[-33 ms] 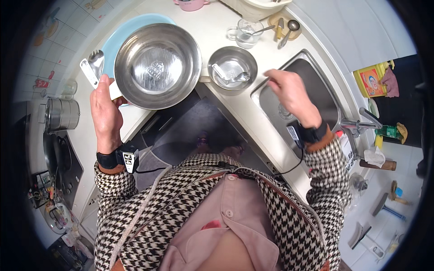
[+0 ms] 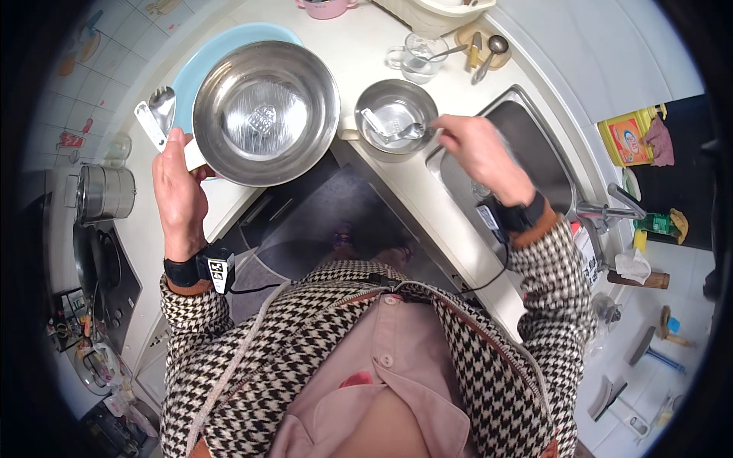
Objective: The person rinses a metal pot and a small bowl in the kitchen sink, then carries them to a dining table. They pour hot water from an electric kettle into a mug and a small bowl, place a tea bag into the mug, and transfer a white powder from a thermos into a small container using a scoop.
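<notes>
In my left hand (image 2: 179, 183) is the white handle of a large round metal pan (image 2: 263, 114), held tilted above the counter corner with its shiny inside facing up. A fork-like spoon (image 2: 162, 107) and a white handle with holes (image 2: 150, 127) stick up beside my left thumb; whether my hand holds them is hidden. My right hand (image 2: 485, 156) reaches over the sink edge, its thumb and forefinger closed at the right rim of a small metal pan (image 2: 393, 149). Inside that pan lies a spoon (image 2: 411, 131) with a pale handle. The small pan stands on the counter, its handle pointing left.
A light blue basin (image 2: 191, 76) lies behind the large pan. Beyond the small pan stand a glass mug (image 2: 420, 67) with a spoon and a wooden board holding a ladle (image 2: 496, 46). The metal sink (image 2: 527, 130) and its faucet (image 2: 611, 206) are on the right; a metal pot (image 2: 107, 192) stands left.
My right hand has moved left, from above the sink to the small pan's rim, its fingers drawn together. My left hand and the large pan have stayed nearly in place.
</notes>
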### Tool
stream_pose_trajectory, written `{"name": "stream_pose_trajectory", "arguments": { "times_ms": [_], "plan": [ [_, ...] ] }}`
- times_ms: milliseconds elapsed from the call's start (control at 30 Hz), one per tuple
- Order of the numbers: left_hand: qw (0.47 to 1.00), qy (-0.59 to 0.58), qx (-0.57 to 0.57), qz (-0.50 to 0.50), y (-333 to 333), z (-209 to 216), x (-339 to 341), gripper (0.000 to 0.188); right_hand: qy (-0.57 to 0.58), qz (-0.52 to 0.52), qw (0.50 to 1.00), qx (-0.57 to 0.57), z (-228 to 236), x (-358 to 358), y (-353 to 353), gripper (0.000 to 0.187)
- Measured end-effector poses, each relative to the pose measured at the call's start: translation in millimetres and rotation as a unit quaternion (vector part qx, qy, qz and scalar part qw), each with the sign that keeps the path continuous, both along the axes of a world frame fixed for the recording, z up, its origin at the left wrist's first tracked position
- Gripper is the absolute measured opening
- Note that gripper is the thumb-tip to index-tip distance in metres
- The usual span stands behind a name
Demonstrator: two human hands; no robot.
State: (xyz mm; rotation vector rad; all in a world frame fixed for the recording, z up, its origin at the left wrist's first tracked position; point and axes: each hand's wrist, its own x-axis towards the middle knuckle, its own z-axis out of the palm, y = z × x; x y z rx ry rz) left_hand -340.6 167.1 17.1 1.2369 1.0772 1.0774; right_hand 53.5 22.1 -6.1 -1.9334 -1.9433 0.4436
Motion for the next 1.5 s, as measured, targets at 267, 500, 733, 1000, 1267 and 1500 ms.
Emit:
{"name": "stream_pose_trajectory", "arguments": {
  "times_ms": [267,500,733,1000,1267,1500],
  "plan": [
    [0.998,0.033,-0.032,0.031,51,-30,-84,0.046,-0.242,0.0,0.924,-0.294,-69,-79,110,0.035],
    [1.0,-0.009,-0.027,-0.006,71,-41,-101,0.042,-0.211,-0.179,0.902,-0.332,-84,-71,119,0.031],
    [1.0,-0.013,-0.009,-0.017,73,-45,-99,0.044,-0.131,-0.149,0.909,-0.367,-100,-81,113,0.031],
    [1.0,-0.008,-0.009,-0.011,47,-18,-98,0.05,-0.165,-0.137,0.911,-0.353,-75,-85,97,0.028],
    [0.998,-0.037,0.005,-0.049,58,-37,-92,0.048,-0.085,-0.03,0.914,-0.395,-78,-57,98,0.023],
    [0.999,-0.019,0.013,-0.045,105,-61,-65,0.052,-0.06,-0.005,0.916,-0.396,-103,-38,145,0.02]
  ]
}}
